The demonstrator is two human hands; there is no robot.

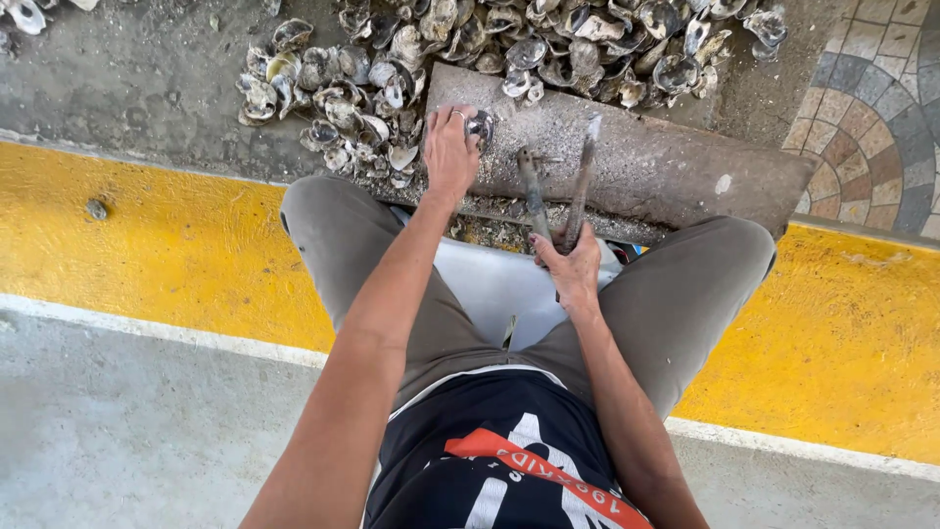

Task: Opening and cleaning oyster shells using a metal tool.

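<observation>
My left hand (449,149) presses a grey oyster shell (481,126) against the near left part of a worn wooden board (646,167). A ring shows on one finger. My right hand (570,266) grips two long metal tools (558,186), whose rusty blades point away from me over the board, tips apart. A large heap of empty oyster shells (343,98) lies on the ground beyond and to the left of the board. My knees in grey trousers frame a white bucket (490,284) between my legs.
A yellow painted curb (147,245) with a white line runs across the view under my legs. Grey concrete lies behind it. Patterned paving stones (881,108) fill the top right corner. More shells (607,39) pile along the top edge.
</observation>
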